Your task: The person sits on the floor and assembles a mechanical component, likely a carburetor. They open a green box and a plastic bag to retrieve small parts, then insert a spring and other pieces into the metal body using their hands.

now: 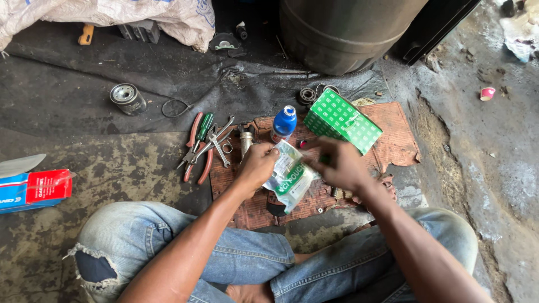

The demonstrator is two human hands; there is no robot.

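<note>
Clear pouch (289, 177) (green-labelled) between both hands

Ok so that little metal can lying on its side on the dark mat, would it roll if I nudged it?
Probably. The metal can is a cylinder lying on its side, so a sideways nudge would likely roll it. The dark mat looks wrinkled, which might stop it soon. It looks rigid, unlikely to dent under a light push.

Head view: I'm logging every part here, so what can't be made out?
- Contents of the clear plastic packet with green print: hidden by its print and by the left hand.
- Right hand: motion-blurred, fingers unclear.
- Big dark metal drum: cut off by the top edge.
- Red and blue cardboard box: cut off by the left edge.
</note>
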